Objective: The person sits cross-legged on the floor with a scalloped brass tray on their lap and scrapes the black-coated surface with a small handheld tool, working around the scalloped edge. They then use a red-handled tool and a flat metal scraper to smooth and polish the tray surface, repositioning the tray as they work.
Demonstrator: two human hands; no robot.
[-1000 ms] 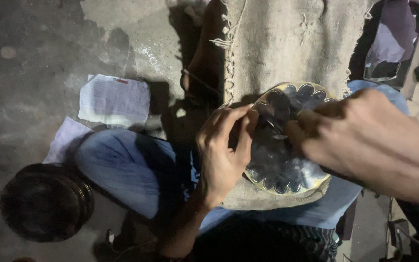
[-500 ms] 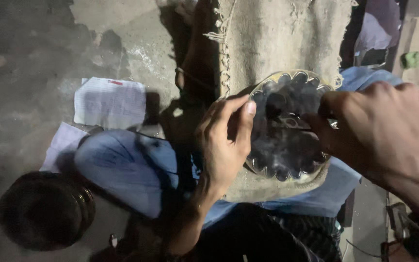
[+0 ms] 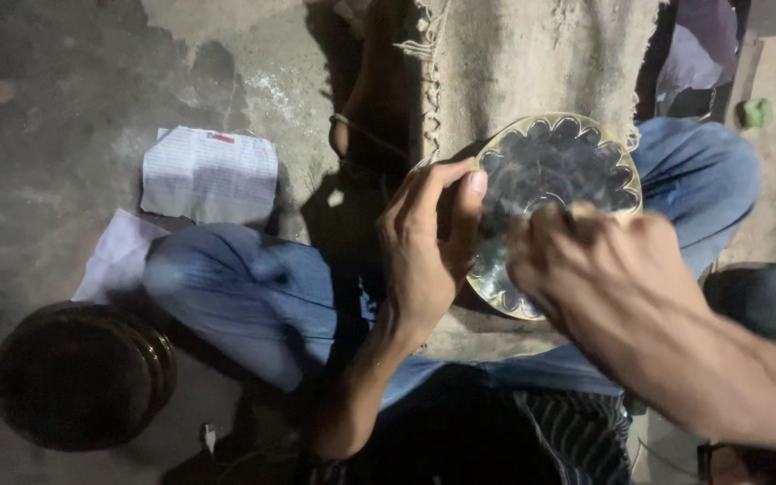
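Since half a second ago your right hand point(image 3: 604, 269) has slid down across the dish, so more of the scalloped rim now shows at the top; the left thumb has straightened along the near-left edge, and the view has shifted little.

Taking the round scalloped dish point(image 3: 554, 166) as the landmark: far to its lower left a dark round bowl point(image 3: 78, 373) sits on the concrete floor point(image 3: 56, 108). Above that, still left of the dish, a lined paper sheet point(image 3: 210, 175) lies flat, with a second pale sheet point(image 3: 117, 256) just below it, partly under your blue-trousered knee point(image 3: 226, 287).

Just left of the dish, your left hand point(image 3: 424, 251) grips its rim, thumb pressed on the inner face, fingers curled behind. The dish rests over a pale fringed mat point(image 3: 532, 63), face turned up toward the camera and tilted; being round, it has no clear long axis. Its dark centre glints with reflections.

Over the dish's lower right, your right hand is bunched, fingertips pinched narrowly together against the surface; whether they hold anything cannot be told, as motion blur hides them. Far to the upper right of the dish sits a small green object point(image 3: 754, 112).
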